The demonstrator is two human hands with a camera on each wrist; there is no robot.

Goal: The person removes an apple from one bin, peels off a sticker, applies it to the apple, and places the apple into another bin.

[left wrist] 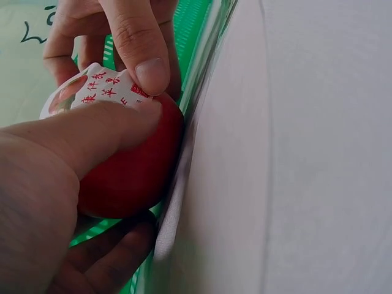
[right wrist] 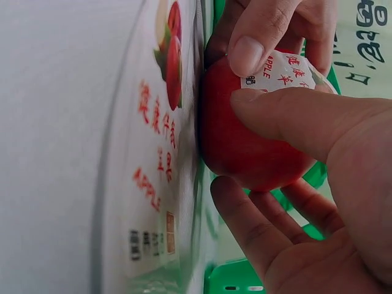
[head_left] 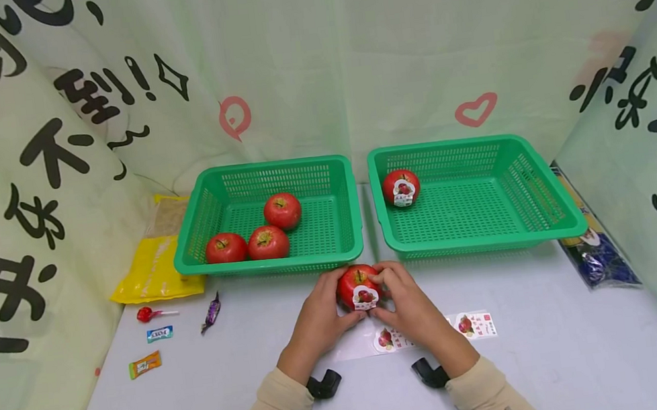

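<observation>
Between both hands a red apple sits on the white table, just in front of the baskets. A white label sticker with apple pictures and red print lies on its near side. My left hand holds the apple from the left, its thumb on the fruit by the sticker's lower edge. From the other side my right hand grips it, thumb likewise at the sticker's lower edge. In the left wrist view the sticker bends over the apple's curve. A strip of label stickers lies under the right forearm, partly hidden.
Three plain apples sit in the left green basket; one stickered apple is in the right green basket. Several wrapped sweets and a yellow bag lie at left, a dark blue packet at right.
</observation>
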